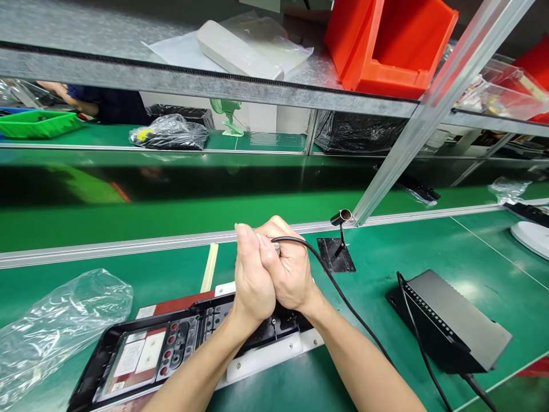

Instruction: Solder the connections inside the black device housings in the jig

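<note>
My left hand (255,277) and my right hand (291,266) are pressed together above a black plastic housing (189,343). A black cable (338,289) runs from the top of my right hand down to the lower right. A small metallic end shows beside the cable at my right fingers; the rest of what the hands enclose is hidden. The fingers of both hands are curled closed. Beneath them, the housing lies tilted on the green bench, in a white and reddish-brown fixture (263,361), with a clear window at its left end.
A clear plastic bag (72,320) lies left. A black stand with a ring (337,254) and a dark box with cables (454,320) are right. Overhead, a metal shelf (171,71) holds a red bin (390,46); a slanted post (441,103) stands right. A person's arm (81,103) shows far left.
</note>
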The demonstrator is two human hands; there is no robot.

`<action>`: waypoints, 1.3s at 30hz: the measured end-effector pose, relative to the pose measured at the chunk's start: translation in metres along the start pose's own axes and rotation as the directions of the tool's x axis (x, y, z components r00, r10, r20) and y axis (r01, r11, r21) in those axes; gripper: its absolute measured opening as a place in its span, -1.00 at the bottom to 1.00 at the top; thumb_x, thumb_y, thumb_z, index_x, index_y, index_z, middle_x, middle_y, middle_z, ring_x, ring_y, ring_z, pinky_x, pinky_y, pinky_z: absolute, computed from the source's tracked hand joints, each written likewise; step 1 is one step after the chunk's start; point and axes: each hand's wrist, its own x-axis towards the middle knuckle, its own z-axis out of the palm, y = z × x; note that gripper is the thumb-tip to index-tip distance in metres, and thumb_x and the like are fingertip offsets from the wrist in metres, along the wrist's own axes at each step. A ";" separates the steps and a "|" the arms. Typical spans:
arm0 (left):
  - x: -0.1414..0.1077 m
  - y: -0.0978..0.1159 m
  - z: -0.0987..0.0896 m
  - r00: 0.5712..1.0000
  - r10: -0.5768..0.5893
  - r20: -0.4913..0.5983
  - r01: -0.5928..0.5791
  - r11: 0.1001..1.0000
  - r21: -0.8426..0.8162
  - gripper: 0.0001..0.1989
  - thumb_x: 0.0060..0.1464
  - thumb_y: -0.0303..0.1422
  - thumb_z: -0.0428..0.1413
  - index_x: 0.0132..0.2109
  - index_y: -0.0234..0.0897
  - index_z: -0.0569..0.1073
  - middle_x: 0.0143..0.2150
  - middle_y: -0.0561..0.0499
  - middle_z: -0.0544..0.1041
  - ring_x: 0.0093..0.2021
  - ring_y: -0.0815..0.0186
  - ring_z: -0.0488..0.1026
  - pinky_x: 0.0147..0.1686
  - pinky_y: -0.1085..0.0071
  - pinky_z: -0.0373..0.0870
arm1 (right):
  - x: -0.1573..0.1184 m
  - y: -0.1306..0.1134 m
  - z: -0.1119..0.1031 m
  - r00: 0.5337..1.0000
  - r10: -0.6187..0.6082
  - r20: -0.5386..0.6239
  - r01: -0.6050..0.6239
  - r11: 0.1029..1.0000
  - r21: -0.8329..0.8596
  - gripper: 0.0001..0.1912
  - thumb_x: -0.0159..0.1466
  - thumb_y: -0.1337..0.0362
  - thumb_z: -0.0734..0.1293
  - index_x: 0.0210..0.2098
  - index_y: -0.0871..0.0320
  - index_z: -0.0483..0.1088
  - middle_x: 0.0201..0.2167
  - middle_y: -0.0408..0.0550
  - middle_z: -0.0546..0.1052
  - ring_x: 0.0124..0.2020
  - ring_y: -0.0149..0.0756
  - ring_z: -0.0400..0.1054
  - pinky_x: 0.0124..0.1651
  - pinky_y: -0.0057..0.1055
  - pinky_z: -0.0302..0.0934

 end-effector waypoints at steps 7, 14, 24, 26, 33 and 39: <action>-0.001 -0.001 -0.001 1.000 -0.023 -0.003 0.023 1.000 0.002 -0.37 0.41 0.06 -0.33 -0.51 -0.18 0.21 -0.55 0.07 0.28 -0.52 0.32 0.20 -0.46 0.32 0.30 | -0.001 0.000 0.000 1.000 0.006 0.002 -0.006 1.000 0.000 -0.71 0.44 0.15 0.21 -0.37 0.09 0.40 -0.40 -0.09 0.43 -0.34 -0.31 0.28 -0.26 -0.28 0.20; 0.000 0.000 0.001 0.999 0.032 0.015 -0.032 0.998 -0.051 -0.39 0.44 0.00 -0.32 -0.53 -0.19 0.19 -0.55 0.11 0.17 -0.53 0.35 0.06 -0.47 0.37 0.28 | -0.001 0.000 0.000 1.000 -0.006 0.005 0.006 1.000 -0.019 -0.72 0.44 0.17 0.20 -0.35 0.09 0.42 -0.40 -0.09 0.44 -0.32 -0.30 0.29 -0.26 -0.28 0.21; -0.002 0.001 0.000 1.000 -0.007 -0.009 0.007 0.999 -0.032 -0.34 0.43 0.02 -0.31 -0.54 -0.21 0.29 -0.56 0.09 0.22 -0.54 0.34 0.13 -0.46 0.33 0.29 | -0.001 -0.002 -0.001 1.000 0.005 0.002 -0.005 1.000 -0.015 -0.71 0.43 0.15 0.21 -0.37 0.08 0.42 -0.41 -0.07 0.45 -0.34 -0.28 0.29 -0.27 -0.26 0.22; -0.002 0.000 0.000 1.000 -0.004 -0.001 0.004 0.999 -0.032 -0.33 0.42 0.03 -0.32 -0.53 -0.21 0.31 -0.55 0.08 0.27 -0.53 0.33 0.17 -0.45 0.32 0.29 | -0.001 -0.002 -0.001 1.000 0.007 0.002 -0.007 1.000 -0.018 -0.71 0.43 0.15 0.20 -0.37 0.08 0.42 -0.41 -0.07 0.45 -0.34 -0.27 0.29 -0.27 -0.26 0.22; -0.003 0.000 0.000 0.999 -0.041 0.001 0.041 0.998 -0.048 -0.35 0.42 0.04 -0.31 -0.55 -0.20 0.21 -0.57 0.08 0.30 -0.51 0.33 0.24 -0.43 0.31 0.29 | -0.001 -0.002 -0.001 1.000 0.005 -0.003 -0.005 1.000 -0.002 -0.72 0.43 0.16 0.21 -0.37 0.08 0.40 -0.41 -0.08 0.43 -0.34 -0.28 0.29 -0.27 -0.26 0.22; -0.003 -0.002 0.000 0.999 -0.045 0.007 0.045 0.997 -0.058 -0.35 0.42 0.04 -0.32 -0.54 -0.20 0.22 -0.55 0.07 0.32 -0.50 0.33 0.26 -0.43 0.30 0.29 | -0.001 -0.002 -0.001 1.000 -0.004 -0.009 0.004 1.000 0.006 -0.72 0.43 0.17 0.21 -0.37 0.09 0.42 -0.41 -0.08 0.44 -0.34 -0.29 0.29 -0.27 -0.27 0.21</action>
